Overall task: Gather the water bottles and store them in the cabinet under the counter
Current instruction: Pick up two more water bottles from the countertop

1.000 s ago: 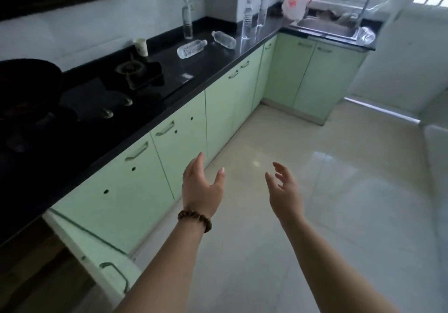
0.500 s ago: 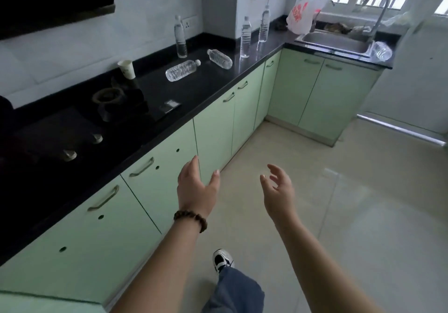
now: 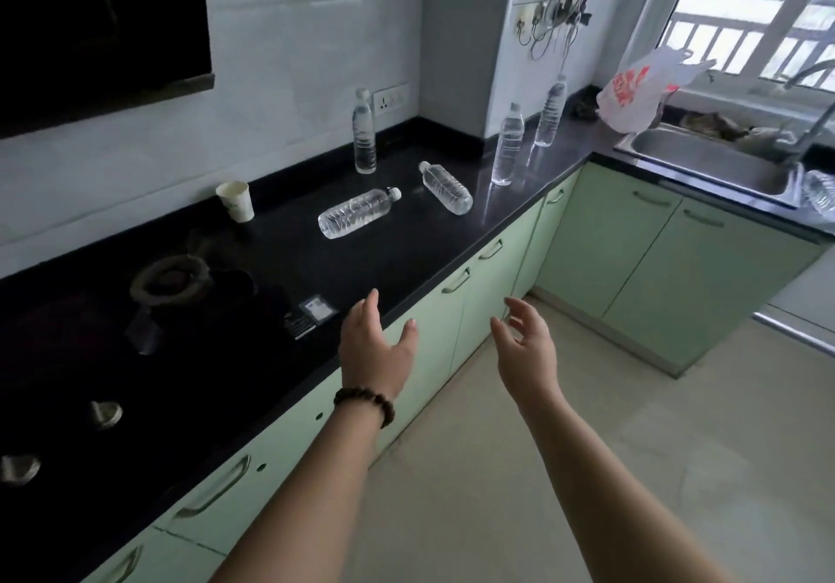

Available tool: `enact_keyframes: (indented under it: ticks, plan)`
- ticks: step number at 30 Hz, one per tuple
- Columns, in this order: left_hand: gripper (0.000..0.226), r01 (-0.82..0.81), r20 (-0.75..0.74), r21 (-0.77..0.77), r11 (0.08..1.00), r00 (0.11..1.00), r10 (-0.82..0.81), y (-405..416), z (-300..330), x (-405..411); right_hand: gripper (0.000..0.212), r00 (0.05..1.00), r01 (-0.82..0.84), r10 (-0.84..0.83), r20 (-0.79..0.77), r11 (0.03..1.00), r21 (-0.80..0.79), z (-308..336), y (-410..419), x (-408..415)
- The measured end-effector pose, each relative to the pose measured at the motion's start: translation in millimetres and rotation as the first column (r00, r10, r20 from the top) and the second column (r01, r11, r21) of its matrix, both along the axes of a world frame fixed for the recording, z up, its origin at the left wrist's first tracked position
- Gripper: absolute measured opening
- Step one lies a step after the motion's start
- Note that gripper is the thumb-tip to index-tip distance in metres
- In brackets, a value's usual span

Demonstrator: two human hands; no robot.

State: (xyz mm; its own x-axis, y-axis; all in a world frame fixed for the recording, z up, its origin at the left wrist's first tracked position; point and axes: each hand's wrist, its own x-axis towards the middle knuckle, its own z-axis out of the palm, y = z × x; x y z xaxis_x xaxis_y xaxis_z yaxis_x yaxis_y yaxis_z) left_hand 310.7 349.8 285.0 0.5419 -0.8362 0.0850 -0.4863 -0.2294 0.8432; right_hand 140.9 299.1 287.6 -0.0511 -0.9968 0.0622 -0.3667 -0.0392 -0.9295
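Several clear water bottles are on the black counter (image 3: 406,257). Two lie on their sides: one (image 3: 357,213) nearer me, one (image 3: 446,187) just beyond. Three stand upright: one (image 3: 364,133) by the wall, one (image 3: 509,145) near the counter edge, one (image 3: 550,111) in the corner. Another bottle (image 3: 820,190) lies at the sink's right end. My left hand (image 3: 372,347), with a bead bracelet, and my right hand (image 3: 526,347) are raised in front of the green cabinet doors (image 3: 456,311), fingers relaxed and spread, holding nothing. All doors in view are closed.
A paper cup (image 3: 236,201) stands by the wall. A gas stove (image 3: 167,282) with knobs fills the counter's left part. A steel sink (image 3: 709,167) with a tap and a plastic bag (image 3: 637,94) sit under the window. Pale tiled floor (image 3: 677,424) stretches to the right.
The view has moved forward along the counter and tilted up; the bottles are now nearer and larger. Both hands stay raised, open and empty. The open door at lower left has left the view.
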Motion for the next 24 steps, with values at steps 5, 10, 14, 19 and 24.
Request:
enact_keyframes:
  ticks: [5,10,14,19,24]
  plan:
    - [0.068,-0.046,0.052,0.010,0.999,0.998,0.046,-71,-4,25,0.039,1.000,-0.022,0.022,-0.001,0.998,0.056,-9,-76,13]
    - [0.068,-0.118,0.062,0.020,0.993,0.991,0.116,-151,-17,45,0.038,0.993,-0.117,0.118,-0.008,0.989,0.092,-22,-171,43]
    - [0.068,-0.155,0.140,0.000,0.988,0.978,0.153,-238,-21,62,0.040,0.978,-0.209,0.211,-0.006,0.973,0.099,-27,-272,75]
    - [0.072,-0.214,0.281,0.130,0.968,0.944,0.172,-340,-29,80,0.042,0.944,-0.306,0.318,-0.092,0.944,0.122,-29,-390,99]
    - [0.083,-0.261,0.498,0.252,0.932,0.861,0.106,-403,-44,116,0.049,0.874,-0.385,0.391,-0.289,0.919,0.078,-38,-480,121]
